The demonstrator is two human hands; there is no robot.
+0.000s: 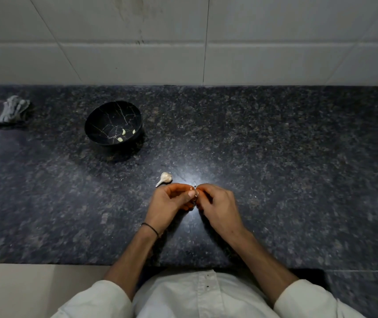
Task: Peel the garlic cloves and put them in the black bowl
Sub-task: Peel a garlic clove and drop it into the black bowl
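Note:
A black bowl (105, 120) with pale vein lines stands on the dark granite counter at the back left, and three peeled cloves (123, 132) lie inside it. A garlic bulb (165, 177) with its stem lies on the counter just beyond my hands. My left hand (169, 203) and my right hand (217, 205) meet fingertip to fingertip over the counter's middle, both pinching a small garlic clove (194, 188) that is mostly hidden by my fingers.
A crumpled grey and reddish cloth (9, 110) sits at the far left of the granite counter (298, 157). A white tiled wall (206, 42) rises behind it. The counter's front edge runs just in front of my white shirt.

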